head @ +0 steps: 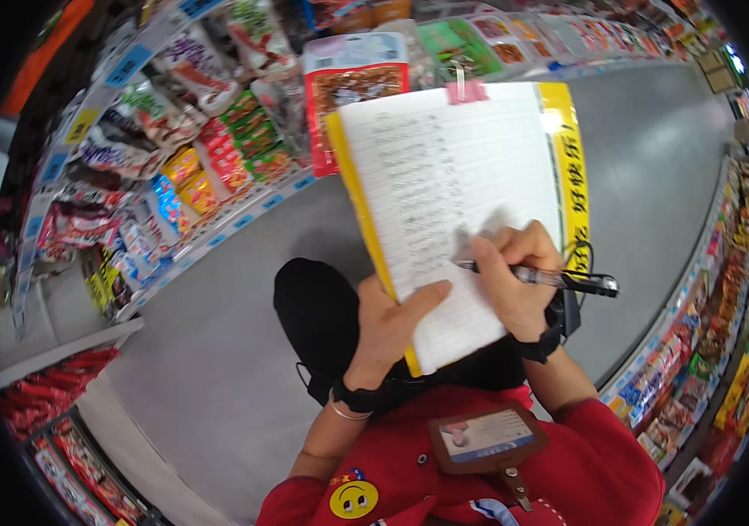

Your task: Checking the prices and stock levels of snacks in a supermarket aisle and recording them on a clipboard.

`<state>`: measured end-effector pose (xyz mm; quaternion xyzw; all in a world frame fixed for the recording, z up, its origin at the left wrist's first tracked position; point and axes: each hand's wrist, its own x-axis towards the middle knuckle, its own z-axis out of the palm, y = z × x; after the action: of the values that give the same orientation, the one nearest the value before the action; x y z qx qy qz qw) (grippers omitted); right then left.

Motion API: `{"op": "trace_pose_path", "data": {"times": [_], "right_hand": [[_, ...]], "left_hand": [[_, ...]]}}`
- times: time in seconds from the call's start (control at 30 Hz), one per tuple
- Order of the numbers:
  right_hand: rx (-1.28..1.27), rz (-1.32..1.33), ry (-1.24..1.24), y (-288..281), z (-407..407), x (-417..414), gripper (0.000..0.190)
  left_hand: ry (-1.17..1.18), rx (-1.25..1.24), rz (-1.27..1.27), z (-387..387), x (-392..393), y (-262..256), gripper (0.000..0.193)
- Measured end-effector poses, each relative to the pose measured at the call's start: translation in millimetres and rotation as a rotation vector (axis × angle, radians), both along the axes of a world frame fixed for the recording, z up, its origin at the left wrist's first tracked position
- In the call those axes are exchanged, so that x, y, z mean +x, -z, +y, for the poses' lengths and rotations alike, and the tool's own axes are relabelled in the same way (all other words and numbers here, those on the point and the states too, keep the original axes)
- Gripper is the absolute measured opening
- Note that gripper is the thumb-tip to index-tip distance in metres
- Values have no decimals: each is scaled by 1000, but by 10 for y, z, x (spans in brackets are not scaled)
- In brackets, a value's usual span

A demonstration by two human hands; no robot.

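Observation:
A lined notebook (pixel 506 158) with a yellow cover lies open before me, tilted, its page partly filled with handwriting. My left hand (pixel 391 315) grips its lower left edge, thumb on the paper. Between the fingers of my right hand (pixel 522 276) is a black pen (pixel 568 281), its tip at the page just below the written lines. A pink binder clip (pixel 466 92) holds the top edge. Bent black-clad legs (pixel 318 309) show beneath the notebook. Each wrist wears a black band.
Slanted shelves (pixel 269 204) of packaged snacks with price tags run along the left. Another snack rack (pixel 683 329) curves along the right. A large red-edged snack packet (pixel 355 72) stands just behind the notebook. Grey floor (pixel 216 368) lies between, and a cardboard box (pixel 716 71) sits far right.

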<state>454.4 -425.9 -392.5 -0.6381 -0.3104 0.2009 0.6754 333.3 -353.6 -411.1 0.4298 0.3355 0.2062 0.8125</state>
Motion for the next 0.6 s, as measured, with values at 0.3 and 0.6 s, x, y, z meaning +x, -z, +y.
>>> {"op": "trace_pose_path", "data": {"times": [0.3,0.6], "right_hand": [[24,-62,-21,-8,19,7,31],[-82,-121,-66,-42,-4,-7,30]], "left_hand": [[11,-32,-58,3,10,0,29],[-21,-49,-81,-6,11,6,27]]}}
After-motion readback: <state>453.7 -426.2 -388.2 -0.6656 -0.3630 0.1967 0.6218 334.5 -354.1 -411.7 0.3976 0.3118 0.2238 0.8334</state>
